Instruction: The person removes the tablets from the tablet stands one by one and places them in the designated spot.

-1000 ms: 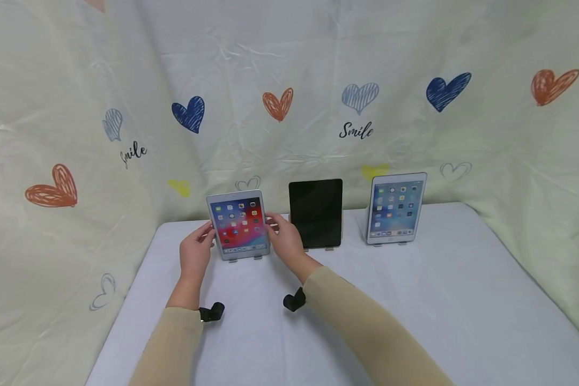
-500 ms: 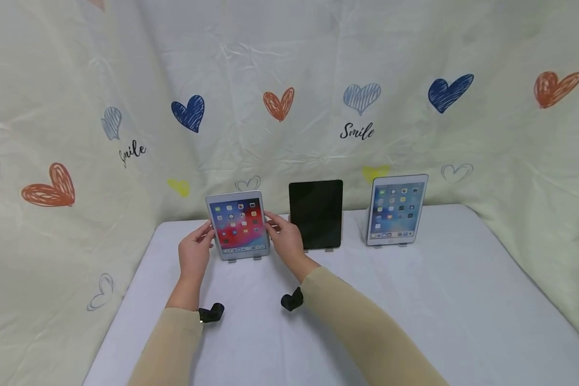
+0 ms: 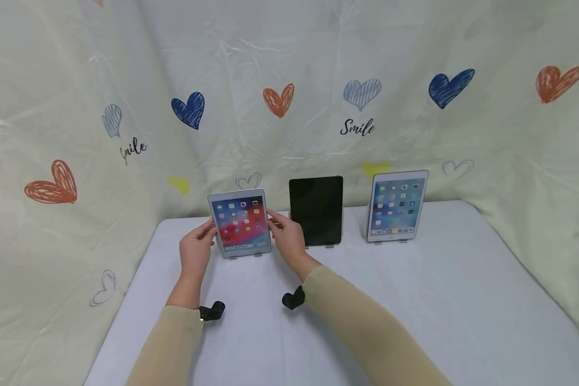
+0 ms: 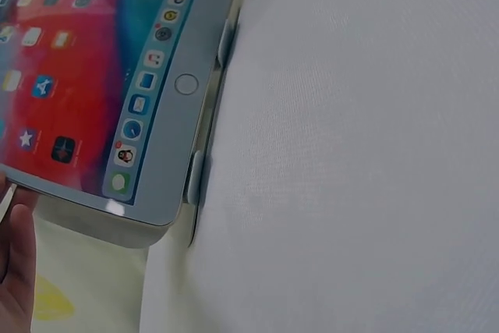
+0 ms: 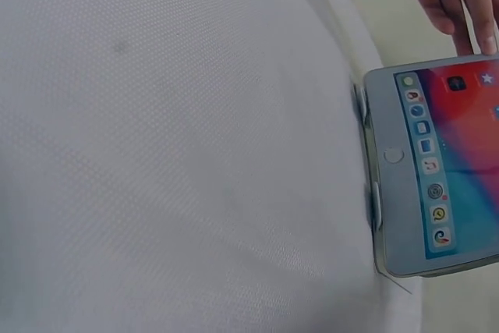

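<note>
- Table (image 3: 463, 279): left tablet (image 3: 239, 222) stands far left, leaning back.
- Left tablet: likely light, stiff, slick, fragile; best held by its sides.
- Left hand (image 3: 195, 249), right hand (image 3: 289, 238): pinching opposite sides.
- Clips (image 4: 194, 178): under its foot.

Long beige sleeves (image 3: 369, 324), small black wrist cameras (image 3: 294, 298), rounded ends

In the head view, a creased off-white cloth backdrop (image 3: 313, 37) hangs behind a white-covered table (image 3: 473, 295) at six o'clock. Printed on it are a navy heart (image 3: 188, 111) at ten, an orange heart (image 3: 278, 102) at twelve, and a second navy heart (image 3: 448, 89) at two. Black "Smile" lettering (image 3: 357, 128) sits between one and two. Soft light glints on creases (image 3: 231, 49) near eleven
</note>
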A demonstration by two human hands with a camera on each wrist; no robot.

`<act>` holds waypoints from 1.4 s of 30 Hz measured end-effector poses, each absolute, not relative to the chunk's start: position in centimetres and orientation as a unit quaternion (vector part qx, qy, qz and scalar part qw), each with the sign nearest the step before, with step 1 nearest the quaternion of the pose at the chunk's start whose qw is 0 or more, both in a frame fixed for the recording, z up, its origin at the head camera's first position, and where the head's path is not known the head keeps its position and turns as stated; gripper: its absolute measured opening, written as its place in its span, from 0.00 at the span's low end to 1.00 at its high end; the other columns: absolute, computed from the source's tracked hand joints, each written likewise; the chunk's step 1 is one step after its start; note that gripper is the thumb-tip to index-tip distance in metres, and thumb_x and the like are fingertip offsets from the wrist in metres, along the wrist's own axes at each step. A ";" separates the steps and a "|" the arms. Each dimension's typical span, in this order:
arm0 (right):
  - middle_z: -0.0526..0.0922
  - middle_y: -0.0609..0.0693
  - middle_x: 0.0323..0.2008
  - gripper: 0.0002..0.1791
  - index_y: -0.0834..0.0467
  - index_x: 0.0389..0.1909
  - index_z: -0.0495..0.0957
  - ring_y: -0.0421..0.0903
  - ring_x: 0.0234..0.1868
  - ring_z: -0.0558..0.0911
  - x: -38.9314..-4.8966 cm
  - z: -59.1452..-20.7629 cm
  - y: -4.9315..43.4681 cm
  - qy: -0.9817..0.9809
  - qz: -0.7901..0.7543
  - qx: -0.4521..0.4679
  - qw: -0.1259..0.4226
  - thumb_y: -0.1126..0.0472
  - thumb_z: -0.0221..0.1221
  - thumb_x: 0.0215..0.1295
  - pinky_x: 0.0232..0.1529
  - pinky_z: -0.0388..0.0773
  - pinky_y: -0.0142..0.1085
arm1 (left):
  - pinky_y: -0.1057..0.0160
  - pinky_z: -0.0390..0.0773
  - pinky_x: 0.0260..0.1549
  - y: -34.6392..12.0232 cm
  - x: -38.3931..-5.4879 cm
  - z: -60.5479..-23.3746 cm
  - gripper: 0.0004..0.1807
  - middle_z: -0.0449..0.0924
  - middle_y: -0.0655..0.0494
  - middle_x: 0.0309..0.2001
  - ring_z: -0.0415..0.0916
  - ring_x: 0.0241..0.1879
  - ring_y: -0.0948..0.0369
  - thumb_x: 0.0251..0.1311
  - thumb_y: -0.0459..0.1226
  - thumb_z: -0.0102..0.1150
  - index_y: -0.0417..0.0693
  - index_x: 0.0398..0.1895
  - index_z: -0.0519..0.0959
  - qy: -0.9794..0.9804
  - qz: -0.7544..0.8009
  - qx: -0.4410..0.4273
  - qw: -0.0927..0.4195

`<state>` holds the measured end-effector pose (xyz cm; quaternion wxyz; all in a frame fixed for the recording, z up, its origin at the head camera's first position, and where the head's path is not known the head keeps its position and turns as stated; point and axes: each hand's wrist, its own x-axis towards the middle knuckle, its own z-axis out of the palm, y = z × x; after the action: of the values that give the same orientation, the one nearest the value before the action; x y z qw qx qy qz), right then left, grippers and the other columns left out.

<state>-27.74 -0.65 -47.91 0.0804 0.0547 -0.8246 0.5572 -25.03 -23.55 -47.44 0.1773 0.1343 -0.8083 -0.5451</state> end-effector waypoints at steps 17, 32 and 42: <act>0.85 0.47 0.43 0.22 0.40 0.63 0.78 0.47 0.38 0.84 -26.4 -46.7 1.2 -0.808 0.584 0.047 0.065 0.57 0.61 0.70 0.38 0.82 0.32 | 0.75 0.79 0.34 -22.1 -23.4 -45.6 0.18 0.84 0.55 0.52 0.82 0.44 0.57 0.66 0.41 0.63 0.57 0.58 0.82 -0.804 -0.556 0.132 0.166; 0.83 0.49 0.43 0.22 0.43 0.65 0.77 0.56 0.43 0.85 -24.9 -46.1 2.0 -0.787 0.615 0.049 0.022 0.58 0.60 0.70 0.41 0.83 0.39 | 0.72 0.80 0.35 -22.2 -21.8 -44.5 0.18 0.84 0.55 0.53 0.80 0.47 0.52 0.67 0.45 0.62 0.57 0.59 0.82 -0.815 -0.548 0.145 0.120; 0.84 0.50 0.42 0.23 0.46 0.65 0.77 0.57 0.43 0.85 -23.6 -45.6 2.5 -0.777 0.627 0.042 -0.013 0.59 0.61 0.70 0.42 0.84 0.42 | 0.73 0.78 0.38 -22.3 -19.9 -43.9 0.21 0.80 0.53 0.58 0.77 0.50 0.47 0.68 0.47 0.60 0.54 0.62 0.80 -0.804 -0.570 0.157 0.061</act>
<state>-23.59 2.53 -45.56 -0.0132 0.0423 -0.7775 0.6274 -19.90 -22.32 -43.87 0.0608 0.1570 -0.8043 -0.5699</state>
